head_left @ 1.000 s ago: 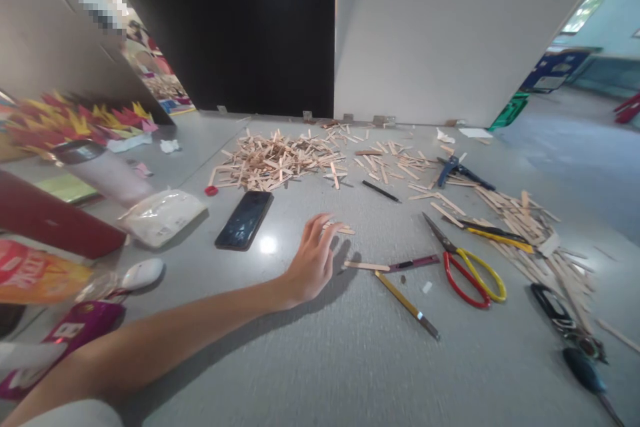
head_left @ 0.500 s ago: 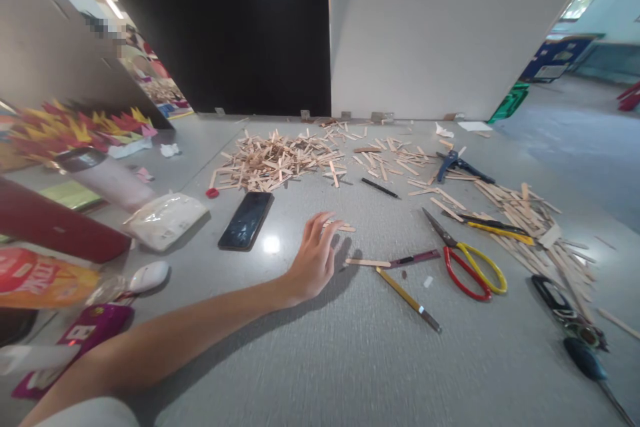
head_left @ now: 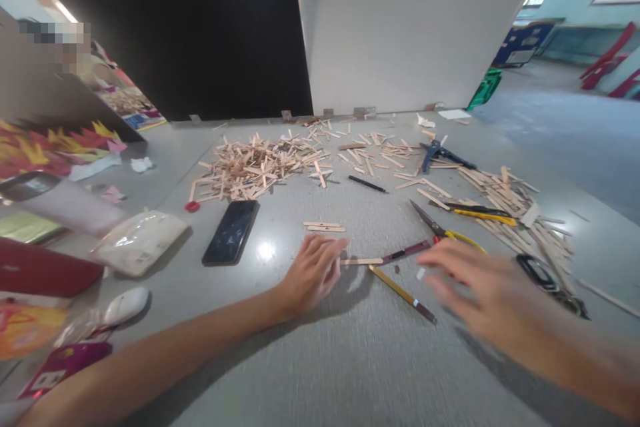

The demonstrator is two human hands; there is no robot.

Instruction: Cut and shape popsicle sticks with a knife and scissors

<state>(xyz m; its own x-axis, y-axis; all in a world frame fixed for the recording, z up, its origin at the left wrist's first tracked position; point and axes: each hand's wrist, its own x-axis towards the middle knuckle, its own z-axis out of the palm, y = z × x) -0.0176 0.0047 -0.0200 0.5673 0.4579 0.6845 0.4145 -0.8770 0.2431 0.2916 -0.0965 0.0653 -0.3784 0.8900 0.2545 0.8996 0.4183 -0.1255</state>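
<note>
My left hand [head_left: 315, 273] hovers low over the table, fingers loosely bent and a gap at the thumb, nothing visible in it. Just right of its fingertips lies a wooden craft stick [head_left: 364, 261], meeting a dark purple cutter [head_left: 407, 251]. Whether the hand touches that stick I cannot tell. Two short craft sticks [head_left: 324, 227] lie side by side beyond the fingers. My right hand [head_left: 475, 287], blurred, is open with fingers stretched left, over the handles of the scissors [head_left: 425, 217]. Between the hands rests a gold-coloured craft knife or pen [head_left: 400, 290].
A phone [head_left: 231, 232], white packet [head_left: 143, 240] and white mouse [head_left: 127, 305] lie left. Behind is a heap of stick pieces [head_left: 260, 163]. Blue pliers [head_left: 440, 155], a yellow-black cutter [head_left: 483, 213] and more sticks lie right. Upright panels [head_left: 400, 33] bound the back.
My right hand has come in from the right, over the scissors. My left hand has drawn back slightly from the two short sticks, uncovering them. The view has shifted right.
</note>
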